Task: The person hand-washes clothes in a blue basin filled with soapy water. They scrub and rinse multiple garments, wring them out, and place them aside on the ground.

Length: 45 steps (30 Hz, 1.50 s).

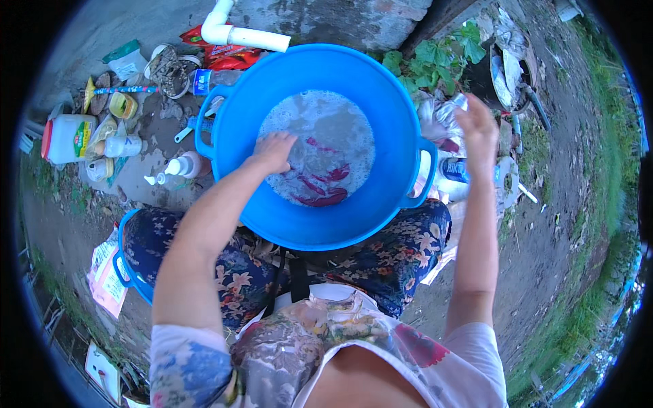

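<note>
A big blue plastic tub (398, 136) with side handles stands in front of me, above my lap. Soapy, cloudy water (316, 112) fills its bottom, and dark red cloth (326, 197) shows partly through the suds. My left hand (274, 151) is at the left side of the water, its fingers stretched toward the middle, apparently holding nothing. Beyond the tub's right rim, my right hand (478, 129) is raised, its fingers slightly blurred and bent. Right beside it is a crumpled silvery plastic bag (439, 122); whether the hand touches it I cannot tell.
A white bent pipe (252, 37) reaches over the tub's far rim. To the left are a white jug with a red cap (70, 138), several bottles and a brush (126, 89). A black bucket (490, 78) and leafy plants (439, 61) stand far right. Another blue basin (129, 272) is near my left leg.
</note>
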{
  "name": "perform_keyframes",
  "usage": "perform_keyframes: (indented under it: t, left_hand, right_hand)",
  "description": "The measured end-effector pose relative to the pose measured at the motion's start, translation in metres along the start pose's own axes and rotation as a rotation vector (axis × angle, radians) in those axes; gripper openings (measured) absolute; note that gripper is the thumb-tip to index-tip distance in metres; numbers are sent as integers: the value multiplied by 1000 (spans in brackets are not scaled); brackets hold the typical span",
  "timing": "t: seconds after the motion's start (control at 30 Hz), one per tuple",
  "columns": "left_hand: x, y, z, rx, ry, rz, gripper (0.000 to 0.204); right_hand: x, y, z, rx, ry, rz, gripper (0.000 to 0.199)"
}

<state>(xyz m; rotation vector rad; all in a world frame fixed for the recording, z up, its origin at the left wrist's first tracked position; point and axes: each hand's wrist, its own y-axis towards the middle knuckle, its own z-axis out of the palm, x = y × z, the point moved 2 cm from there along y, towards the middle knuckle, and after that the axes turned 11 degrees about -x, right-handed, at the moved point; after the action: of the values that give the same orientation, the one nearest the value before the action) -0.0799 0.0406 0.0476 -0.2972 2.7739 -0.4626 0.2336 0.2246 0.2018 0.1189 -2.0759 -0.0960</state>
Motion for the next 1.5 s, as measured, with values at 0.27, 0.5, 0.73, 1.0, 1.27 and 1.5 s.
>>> perform_keyframes:
  t: [0.27, 0.5, 0.73, 1.0, 1.27, 1.5]
  left_hand:
    - [-14, -6, 107, -476, -335, -331, 53]
    - [-58, -17, 79, 291, -1784, -1348, 75]
    - [-56, 14, 110, -19, -2076, -858, 46]
    - [-92, -11, 67, 207, -1965, -1116, 65]
    - [-62, 12, 132, 128, -2421, -681, 42]
    - [-69, 2, 92, 313, -2149, -960, 63]
  right_hand:
    - [-117, -125, 197, 276, -499, 226, 90]
    - [-115, -190, 218, 184, -137, 419, 20]
    - [-40, -164, 207, 23, -219, 94, 19]
    - [-130, -155, 225, 11, -343, 456, 36]
    - [-54, -138, 214, 73, -231, 147, 22]
    - [-84, -144, 216, 120, -549, 285, 29]
